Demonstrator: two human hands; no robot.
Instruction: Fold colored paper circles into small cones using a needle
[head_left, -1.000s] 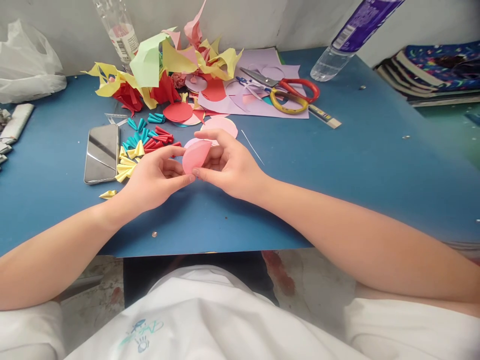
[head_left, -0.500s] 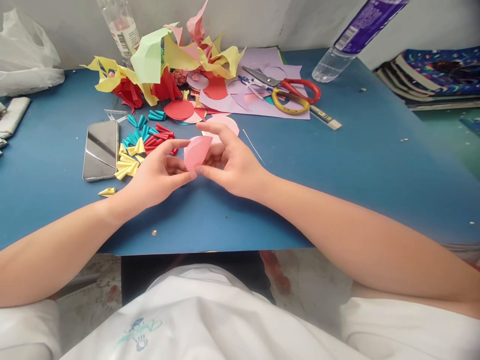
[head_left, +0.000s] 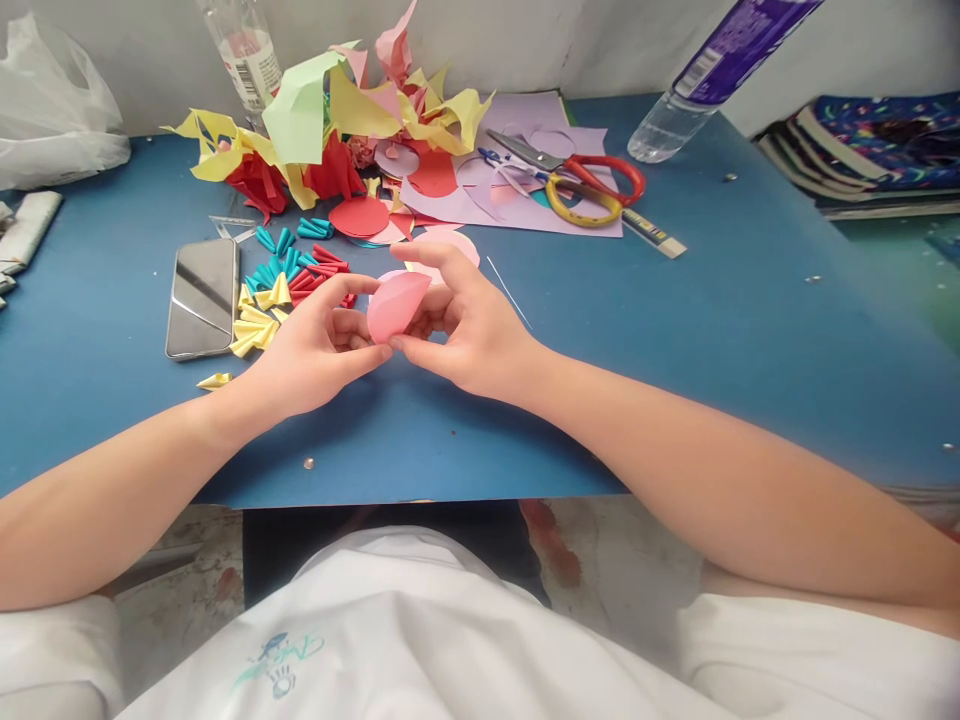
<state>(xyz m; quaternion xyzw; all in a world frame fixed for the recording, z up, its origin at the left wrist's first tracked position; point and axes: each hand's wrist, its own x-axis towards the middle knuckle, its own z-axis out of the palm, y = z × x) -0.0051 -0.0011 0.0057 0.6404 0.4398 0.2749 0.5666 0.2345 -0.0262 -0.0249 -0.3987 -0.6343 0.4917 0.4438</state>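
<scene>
A curved piece of pink paper (head_left: 396, 306), pointed at its upper right, is held between both hands above the desk. My left hand (head_left: 319, 340) grips its left side, thumb at the lower edge. My right hand (head_left: 469, 320) pinches the lower edge with its thumb, while its index finger arches over the top. Some right fingertips are hidden behind the paper. Close behind the hands lie pale pink paper circles (head_left: 459, 247). Left of them sit small rolled cones: blue cones (head_left: 279, 268), red cones (head_left: 324, 262) and yellow cones (head_left: 255, 328).
A phone (head_left: 202, 298) lies at the left. Scissors (head_left: 577, 175) rest on purple paper (head_left: 555, 225), near a cutter blade (head_left: 654, 235). Crumpled paper scraps (head_left: 300, 110) pile up at the back. Bottles (head_left: 686, 100) stand against the wall, and a thin white stick (head_left: 508, 292) lies right of the circles.
The pink paper's pointed end has shifted slightly to the right and its curved face shows a little wider. Both hands keep their hold in nearly the same place.
</scene>
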